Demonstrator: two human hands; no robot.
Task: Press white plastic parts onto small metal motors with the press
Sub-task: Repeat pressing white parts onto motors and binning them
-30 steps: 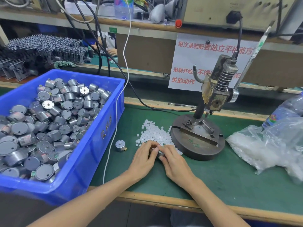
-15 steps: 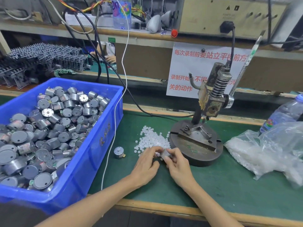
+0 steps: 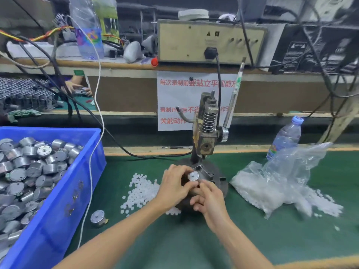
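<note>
1. Green bench mat [image 3: 194, 239]: carries everything listed below. All positions are given relative to the press [image 3: 206, 131], which stands upright on a round dark base at the middle of the mat.

2. Blue bin [image 3: 58, 200]: well to the left of the press, filled with loose metal motors [image 3: 29, 171].

3. Clear plastic bag [image 3: 281, 183]: to the right of the press base, slumped open, with white parts inside it and spilled just beside it.

4. Water bottle [image 3: 285, 136]: to the right of the press, behind the bag, upright.

5. Heap of white plastic parts [image 3: 141, 189]: on the mat, just left of the press base.

6. Left hand [image 3: 172, 185]: over the left side of the press base, fingers curled round the held motor [image 3: 193, 176].

7. Right hand [image 3: 209, 200]: over the front edge of the press base, fingers curled, thumb and forefinger pinching the same motor from the near side.

8. Held motor: above the base plate, below and in front of the press head, pale end face up. Whether it rests in the fixture cannot be told.

9. Single motor [image 3: 98, 217]: on the mat, left of the press, between the heap and the bin.
</note>
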